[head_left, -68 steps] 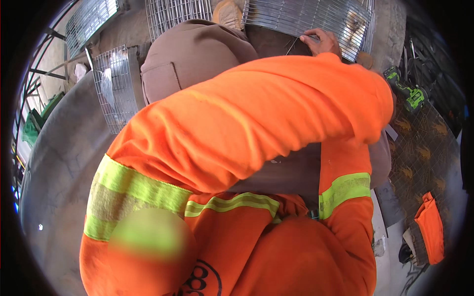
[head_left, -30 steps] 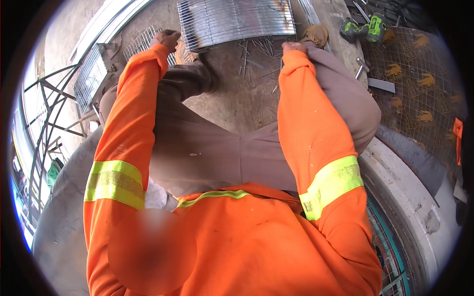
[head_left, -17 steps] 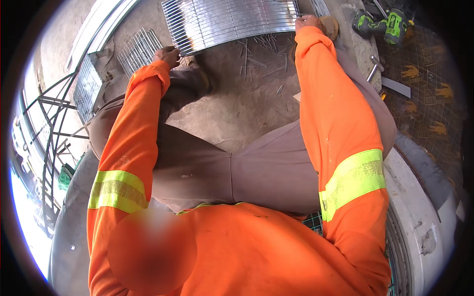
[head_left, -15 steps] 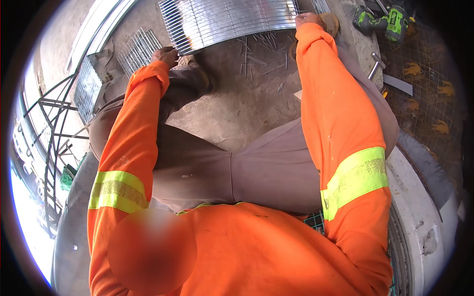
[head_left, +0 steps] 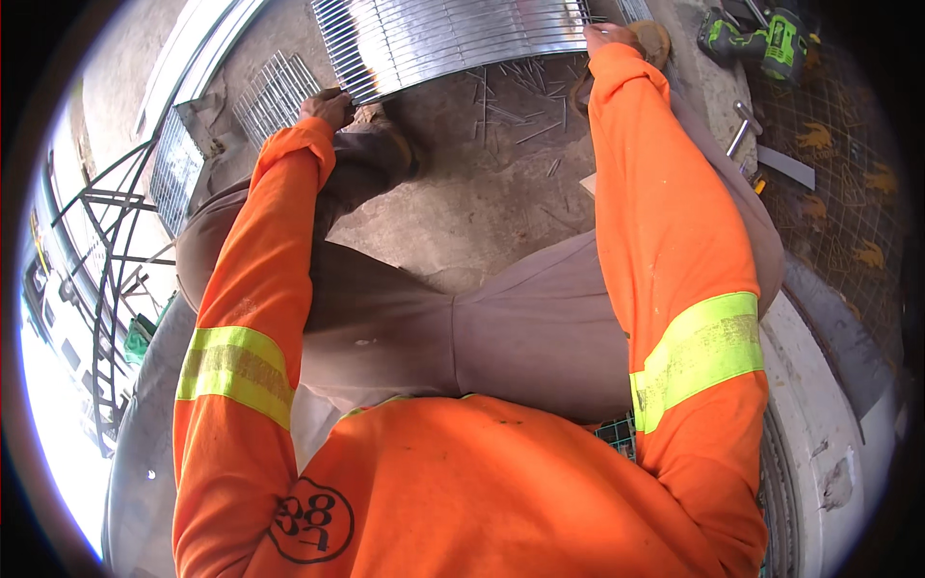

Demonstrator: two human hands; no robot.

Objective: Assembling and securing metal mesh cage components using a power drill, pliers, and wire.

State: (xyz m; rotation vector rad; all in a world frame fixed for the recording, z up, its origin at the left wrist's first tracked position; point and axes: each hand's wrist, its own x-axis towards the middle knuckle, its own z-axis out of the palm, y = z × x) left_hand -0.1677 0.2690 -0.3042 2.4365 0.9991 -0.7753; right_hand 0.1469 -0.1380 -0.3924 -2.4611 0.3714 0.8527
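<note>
A shiny metal grille panel [head_left: 462, 43] of thin parallel bars spans the top of the view between my outstretched arms. Its near left corner meets my left hand [head_left: 330, 107], whose fingers are closed at the edge. My right hand [head_left: 614, 39] is closed on the panel's right edge, near the tip of my shoe [head_left: 654, 43]. Both fists are partly hidden by their cuffs and the steep angle. Below the panel, several loose thin metal rods [head_left: 525, 111] lie scattered on the floor.
Left of my left hand lie a smaller grille piece [head_left: 277, 96] and another mesh piece [head_left: 175, 171]. A black metal frame [head_left: 114, 226] stands at far left. On the right are a green-and-black cordless power tool [head_left: 782, 46], a hammer [head_left: 742, 130] and a flat metal strip [head_left: 787, 168].
The whole view has shifted slightly, so everything sits a little farther right. Both hands stay at the same places on the grille panel.
</note>
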